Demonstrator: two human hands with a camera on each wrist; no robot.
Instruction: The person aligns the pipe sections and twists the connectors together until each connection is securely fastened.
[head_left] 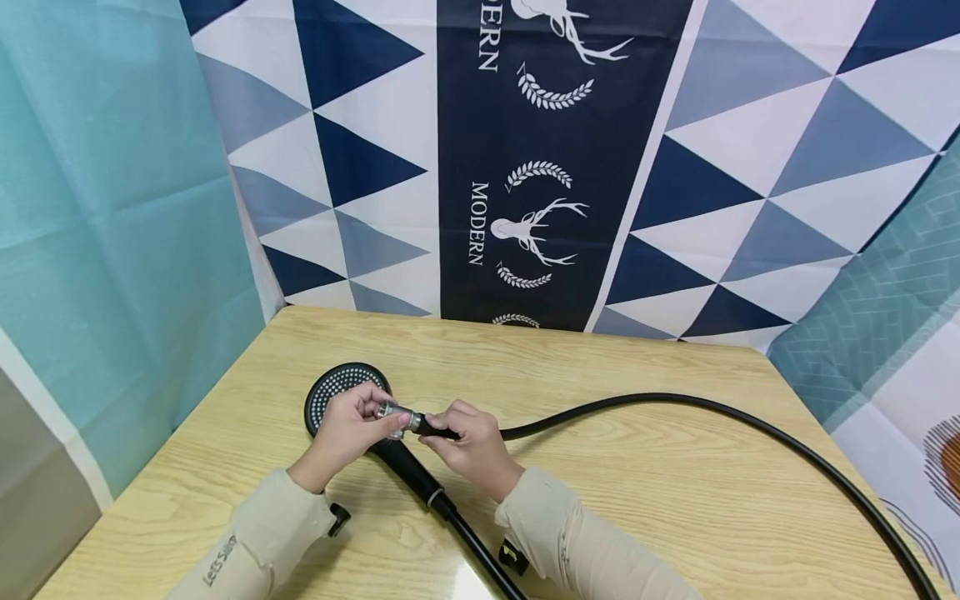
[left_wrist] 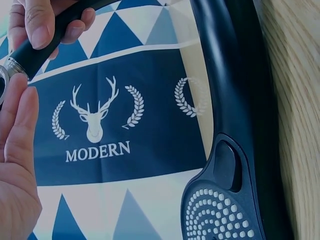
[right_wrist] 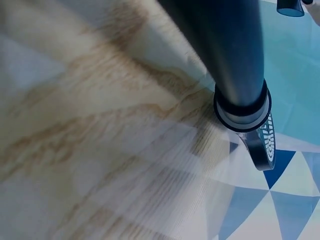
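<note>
My left hand (head_left: pixel 347 432) pinches a shiny metal fitting (head_left: pixel 386 409) between thumb and fingers, just above a black shower head (head_left: pixel 327 393). The right hand (head_left: pixel 474 446) grips the black hose end (head_left: pixel 435 429) that meets this fitting. In the left wrist view, a silver collar (left_wrist: pixel 15 66) shows between the hands, and the fitting's far part is cut off by the frame edge. The shower head lies on the table, spray face up, its handle (head_left: pixel 408 471) pointing toward me. The right wrist view shows little of the hands, mostly a large black tube (right_wrist: pixel 235 60).
From the right hand, the black hose (head_left: pixel 660 397) curves across the wooden table (head_left: pixel 675 500) and off the right front edge. Another black hose length (head_left: pixel 483 550) runs from the handle past the front edge. A patterned cloth (head_left: pixel 360 167) hangs behind the table.
</note>
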